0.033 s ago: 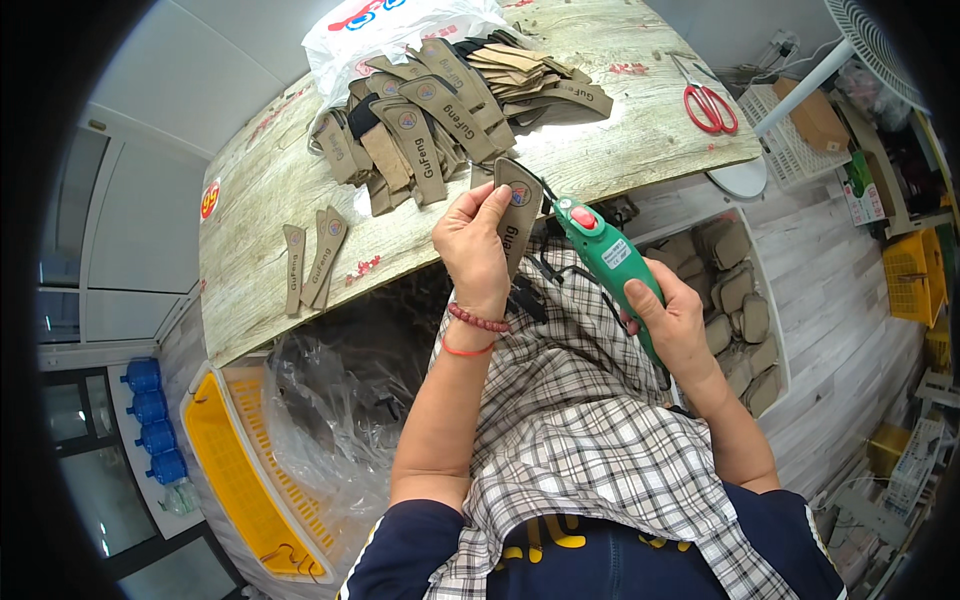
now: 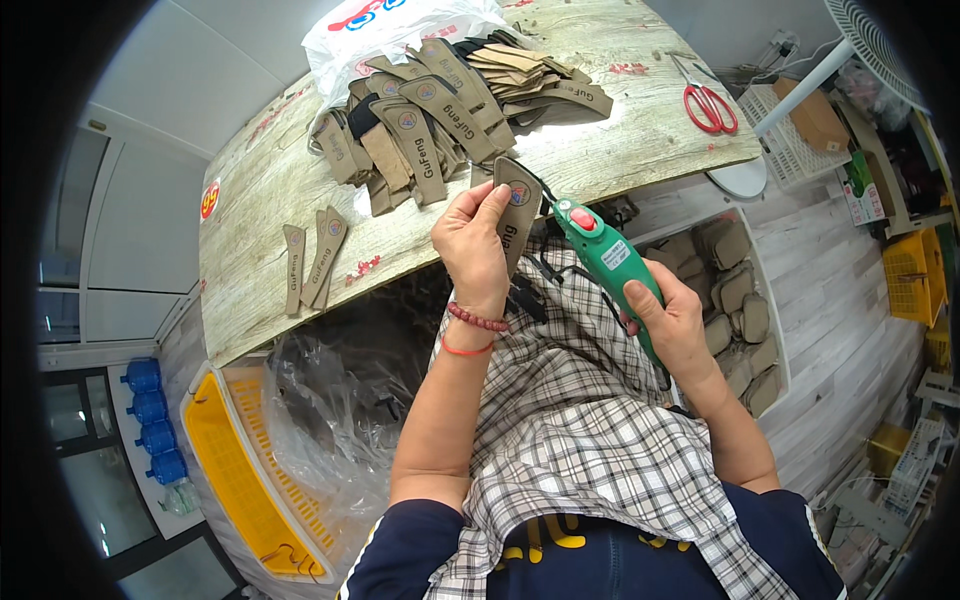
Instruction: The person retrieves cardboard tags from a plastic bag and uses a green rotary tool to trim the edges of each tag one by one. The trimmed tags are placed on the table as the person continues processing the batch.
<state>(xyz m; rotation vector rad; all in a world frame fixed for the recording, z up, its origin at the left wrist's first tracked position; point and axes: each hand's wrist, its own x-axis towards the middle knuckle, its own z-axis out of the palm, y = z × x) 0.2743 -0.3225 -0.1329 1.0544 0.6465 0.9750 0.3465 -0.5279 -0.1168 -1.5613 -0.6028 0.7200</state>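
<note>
Left forearm (image 2: 438, 415) was extended forward, left hand (image 2: 473, 240) set in a pinch; right forearm (image 2: 735, 425) was angled inward, right hand (image 2: 674, 320) curled in a grip.

1. From 9 through 12 to 2 o'clock spreads a table (image 2: 255, 240), its pale wood-grain top dotted with red floral patches.
2. A smooth white wall (image 2: 215, 45) rises between 10 and 11 o'clock.
3. Pale panelling (image 2: 150, 230) stands just past 9 o'clock.
4. At 8 o'clock, glass panes (image 2: 120, 500) sit in dark frames.
5. Light grey, wood-look flooring (image 2: 850, 330) runs along 3 o'clock.
6. A white standing fan (image 2: 885, 55) occupies 2 o'clock.
7. Bright, whitish light covers the room, glaring on the tabletop near 1 o'clock.
</note>
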